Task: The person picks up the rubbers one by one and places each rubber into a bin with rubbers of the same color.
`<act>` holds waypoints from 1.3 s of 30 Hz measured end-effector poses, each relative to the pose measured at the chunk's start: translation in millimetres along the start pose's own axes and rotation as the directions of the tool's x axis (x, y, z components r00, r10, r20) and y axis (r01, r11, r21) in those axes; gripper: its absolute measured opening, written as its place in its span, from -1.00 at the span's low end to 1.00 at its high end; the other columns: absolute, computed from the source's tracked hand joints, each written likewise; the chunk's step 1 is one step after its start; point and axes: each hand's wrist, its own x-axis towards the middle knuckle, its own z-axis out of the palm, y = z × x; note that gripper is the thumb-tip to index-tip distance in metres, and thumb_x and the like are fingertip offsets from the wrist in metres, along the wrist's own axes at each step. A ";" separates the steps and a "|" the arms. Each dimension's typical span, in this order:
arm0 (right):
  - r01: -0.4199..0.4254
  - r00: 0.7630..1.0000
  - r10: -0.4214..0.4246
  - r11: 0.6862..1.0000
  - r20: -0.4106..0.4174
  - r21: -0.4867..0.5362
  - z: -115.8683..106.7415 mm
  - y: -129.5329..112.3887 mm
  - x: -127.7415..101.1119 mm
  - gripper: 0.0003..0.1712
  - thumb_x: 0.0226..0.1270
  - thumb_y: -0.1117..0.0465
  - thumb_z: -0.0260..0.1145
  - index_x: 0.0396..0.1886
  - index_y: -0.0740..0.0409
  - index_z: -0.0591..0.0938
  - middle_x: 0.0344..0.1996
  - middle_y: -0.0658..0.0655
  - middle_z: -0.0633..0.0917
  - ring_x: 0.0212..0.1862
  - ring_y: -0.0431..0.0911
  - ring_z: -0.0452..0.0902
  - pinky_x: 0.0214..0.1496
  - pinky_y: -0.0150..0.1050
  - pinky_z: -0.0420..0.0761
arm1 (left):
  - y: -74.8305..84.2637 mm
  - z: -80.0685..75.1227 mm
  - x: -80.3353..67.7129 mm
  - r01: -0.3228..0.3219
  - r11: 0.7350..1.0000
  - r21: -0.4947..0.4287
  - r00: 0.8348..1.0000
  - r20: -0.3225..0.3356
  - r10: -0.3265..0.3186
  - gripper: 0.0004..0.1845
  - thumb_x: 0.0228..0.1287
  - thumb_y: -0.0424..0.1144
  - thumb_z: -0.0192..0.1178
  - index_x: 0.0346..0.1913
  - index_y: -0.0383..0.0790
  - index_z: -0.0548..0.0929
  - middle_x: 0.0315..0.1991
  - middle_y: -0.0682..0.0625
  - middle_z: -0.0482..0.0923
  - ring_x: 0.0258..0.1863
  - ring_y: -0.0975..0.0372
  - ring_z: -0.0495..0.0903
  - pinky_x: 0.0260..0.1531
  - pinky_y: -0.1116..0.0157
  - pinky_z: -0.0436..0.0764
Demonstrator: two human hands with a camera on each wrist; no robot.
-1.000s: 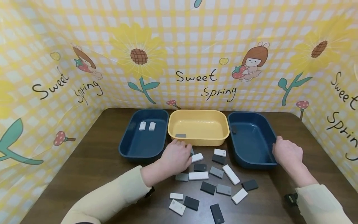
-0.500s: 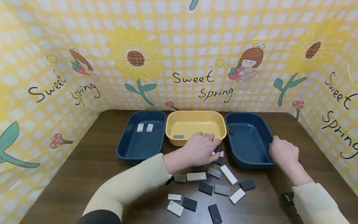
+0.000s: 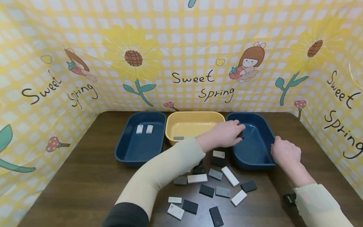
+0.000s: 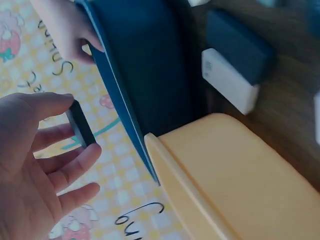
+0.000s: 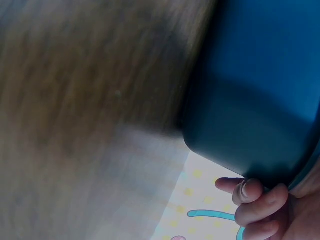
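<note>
My left hand (image 3: 227, 134) is over the left side of the right-hand blue bin (image 3: 255, 149). It pinches a flat black block (image 4: 81, 125) between thumb and fingertips, as the left wrist view shows. My right hand (image 3: 285, 152) grips the right wall of that same bin, fingers (image 5: 262, 207) curled at its edge in the right wrist view. The yellow bin (image 3: 195, 116) stands in the middle with a grey block (image 3: 178, 138) in it. Two white blocks (image 3: 149, 129) lie in the left blue bin (image 3: 139, 148).
Several white, grey and black blocks lie scattered on the dark wooden table (image 3: 85, 179) in front of the bins, among them a white block (image 3: 218, 154) and a black block (image 3: 216, 216). A yellow checked cloth (image 3: 153, 37) hangs behind and at both sides.
My left hand moved right from in front of the yellow bin, past the blocks near the white one, up over the right blue bin, now with a black block. The right hand stayed on the bin.
</note>
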 end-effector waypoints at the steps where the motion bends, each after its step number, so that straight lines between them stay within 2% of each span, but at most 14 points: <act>1: 0.000 1.000 0.000 1.000 -0.002 0.000 -0.4 0.4 0.0 -0.62 0.41 0.23 0.14 -0.12 0.57 0.38 -0.52 0.46 0.53 -0.53 0.25 0.47 -0.52 0.11 0.48 | 0.7 1.3 6.8 0.012 1.000 -0.021 1.000 0.020 -0.012 -0.50 0.44 0.02 0.07 0.34 -0.09 0.42 0.05 0.01 0.49 -0.08 0.29 0.46 -0.13 0.38 0.51; 4: 0.003 1.000 -0.003 1.000 -0.011 -0.001 -1.5 0.6 -0.1 -0.63 0.41 0.23 0.14 -0.14 0.57 0.39 -0.54 0.45 0.53 -0.53 0.25 0.47 -0.54 0.11 0.47 | 5.5 8.6 26.2 0.038 0.998 -0.044 0.996 0.085 -0.034 -0.46 0.43 -0.01 0.09 0.40 -0.05 0.36 0.20 0.02 0.45 0.08 0.28 0.44 0.04 0.37 0.46; 8: 0.000 1.000 0.000 1.000 -0.008 -0.006 -1.9 -1.5 0.1 -0.63 0.41 0.23 0.14 -0.14 0.56 0.39 -0.54 0.46 0.53 -0.53 0.24 0.48 -0.54 0.10 0.47 | 14.4 22.1 45.4 0.050 0.996 -0.071 0.984 0.177 -0.037 -0.49 0.44 -0.08 0.09 0.41 0.00 0.37 0.28 0.08 0.41 0.24 0.31 0.36 0.18 0.38 0.35; 12: -0.001 1.000 0.001 1.000 0.000 -0.010 -1.4 -5.2 0.6 -0.61 0.41 0.22 0.14 -0.11 0.57 0.39 -0.52 0.47 0.54 -0.53 0.24 0.49 -0.53 0.10 0.49 | 18.0 35.2 55.2 0.063 0.990 -0.126 0.974 0.224 -0.034 -0.58 0.46 -0.19 0.07 0.34 0.00 0.47 0.20 0.11 0.48 0.16 0.33 0.40 0.14 0.42 0.37; 18: 0.004 1.000 -0.004 1.000 0.006 -0.010 -1.5 -7.0 1.5 -0.61 0.41 0.22 0.14 -0.09 0.56 0.39 -0.49 0.48 0.56 -0.52 0.23 0.50 -0.51 0.11 0.49 | 16.4 49.1 63.1 0.118 0.973 -0.200 0.969 0.238 -0.068 -0.73 0.44 -0.25 0.10 0.13 -0.03 0.62 -0.09 0.11 0.57 -0.17 0.33 0.48 -0.11 0.44 0.48; 22: -0.001 1.000 0.001 1.000 0.007 -0.016 -2.4 -5.7 1.7 -0.60 0.42 0.22 0.14 -0.07 0.57 0.39 -0.49 0.47 0.56 -0.52 0.22 0.49 -0.51 0.09 0.48 | 19.2 53.1 67.5 0.156 0.963 -0.220 0.960 0.262 -0.096 -0.80 0.48 -0.25 0.04 0.01 -0.04 0.64 -0.21 0.10 0.56 -0.26 0.30 0.48 -0.23 0.42 0.48; 30: -0.024 1.000 0.024 0.999 0.017 -0.025 -3.6 -3.1 0.8 -0.58 0.42 0.22 0.16 -0.04 0.59 0.38 -0.52 0.43 0.54 -0.55 0.17 0.47 -0.53 0.04 0.49 | 29.4 55.4 77.2 0.160 0.978 -0.133 0.961 0.246 -0.124 -0.69 0.56 -0.25 -0.12 0.13 -0.02 0.60 0.04 0.10 0.57 -0.10 0.32 0.50 -0.11 0.38 0.48; 39: -0.045 0.998 0.046 0.999 0.040 -0.026 -0.9 -4.5 -0.6 -0.57 0.42 0.21 0.15 -0.01 0.57 0.37 -0.50 0.43 0.55 -0.54 0.16 0.47 -0.51 0.04 0.49 | 30.1 61.9 90.2 0.174 0.984 -0.024 0.963 0.211 -0.165 -0.69 0.52 -0.24 -0.03 0.19 0.04 0.59 0.10 0.12 0.56 -0.03 0.30 0.54 -0.09 0.32 0.55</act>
